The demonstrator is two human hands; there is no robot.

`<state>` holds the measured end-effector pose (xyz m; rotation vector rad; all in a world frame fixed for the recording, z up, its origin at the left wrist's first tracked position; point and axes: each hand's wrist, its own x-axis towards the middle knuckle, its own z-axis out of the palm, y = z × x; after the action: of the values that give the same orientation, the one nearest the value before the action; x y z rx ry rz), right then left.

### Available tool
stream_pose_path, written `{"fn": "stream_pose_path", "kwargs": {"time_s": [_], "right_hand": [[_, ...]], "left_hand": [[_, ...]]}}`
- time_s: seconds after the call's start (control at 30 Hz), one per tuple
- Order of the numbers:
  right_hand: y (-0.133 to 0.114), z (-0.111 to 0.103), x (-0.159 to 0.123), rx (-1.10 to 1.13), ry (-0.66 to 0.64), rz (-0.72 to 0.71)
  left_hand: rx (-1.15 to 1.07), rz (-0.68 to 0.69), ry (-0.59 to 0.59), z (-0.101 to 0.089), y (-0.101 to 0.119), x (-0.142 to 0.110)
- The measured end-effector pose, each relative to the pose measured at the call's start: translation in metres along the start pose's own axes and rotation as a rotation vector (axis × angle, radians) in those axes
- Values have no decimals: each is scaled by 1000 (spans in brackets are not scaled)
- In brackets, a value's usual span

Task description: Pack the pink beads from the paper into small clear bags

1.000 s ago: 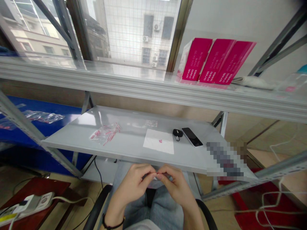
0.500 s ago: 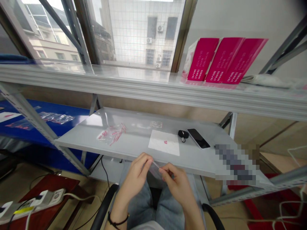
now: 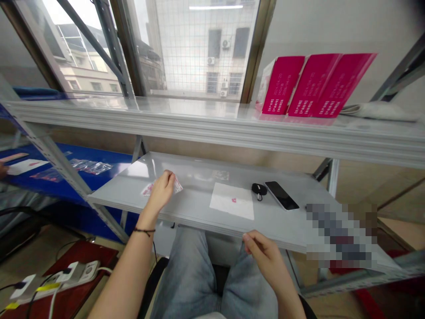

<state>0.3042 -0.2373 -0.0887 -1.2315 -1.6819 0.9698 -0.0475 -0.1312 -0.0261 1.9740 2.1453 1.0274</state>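
Observation:
My left hand is stretched out over the pile of small clear plastic bags with pink-red edges on the left of the grey table. Its fingers are closed, and it covers the middle of the pile; what they grip, if anything, is hidden. Just off the table's front edge, above my right thigh, my right hand has thumb and fingers pressed together. Whatever may be in that pinch cannot be made out. Between the hands, a white sheet of paper lies on the table with a small pink piece on it.
A black case with a clip and a phone lie right of the paper; a clear bag is behind it. Pink boxes stand on the upper shelf. A co-worker's hand shows at the blue table's left.
My hands have parted; before, they held a clear plastic bag between them over my lap. The left has reached forward and left to the pile, the right has shifted right. The camera view moved slightly.

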Motion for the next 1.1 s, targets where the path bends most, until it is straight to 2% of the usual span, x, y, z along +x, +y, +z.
{"fn": "stream_pose_path", "kwargs": {"time_s": [0.03,0.1,0.2,0.27,0.37,0.47,0.57,0.67,0.77,0.93,1.1], "right_hand": [[4,-4,0,9,29,15],[8,-8,1,21,63,37],[12,-8,1,40,46,49],[14,-8,0,49,17,51],[19,-13,-2,52,18,53],[21,-21,-4,54,60,62],[18,-27,-2,61,88,56],[13,-29,12,50,107,19],[10,-32,39,-5,148,-48],[7,-38,90,-164,179,-157],[17,-39,112,-199,161,-181]], "left_hand": [[151,41,-114,0,-7,25],[228,60,-193,6,-17,66],[319,71,-281,28,-28,100],[372,72,-314,44,-37,103],[419,76,-321,60,-52,93],[420,110,-297,63,-63,85],[397,154,-232,59,-62,81],[357,237,-148,59,-45,76],[289,374,-130,71,-15,69],[171,584,-280,115,42,70],[132,597,-331,153,86,87]]}}
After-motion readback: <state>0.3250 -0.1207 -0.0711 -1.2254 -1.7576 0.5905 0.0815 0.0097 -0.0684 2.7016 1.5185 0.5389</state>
